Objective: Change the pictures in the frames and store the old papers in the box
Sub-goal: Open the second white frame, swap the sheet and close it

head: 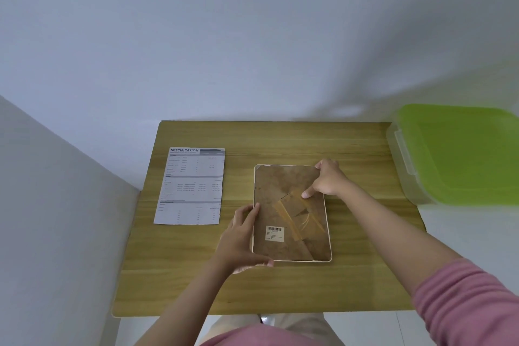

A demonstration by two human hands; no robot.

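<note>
A picture frame (280,199) lies face down in the middle of the wooden table (280,289); its brown backboard with a barcode sticker (274,233) faces up. My left hand (241,241) grips the frame's lower left edge, thumb under the near corner. My right hand (327,180) holds the upper right edge, with its thumb pressed on the backboard. A printed sheet headed SPECIFICATION (191,187) lies flat on the table to the left of the frame. A clear plastic box with a green lid (460,152) stands at the right, past the table's edge, its lid on.
Pale walls close in behind the table and along its left side. The table's near edge is just in front of my body. Bare wood runs along the far edge and the near part of the table.
</note>
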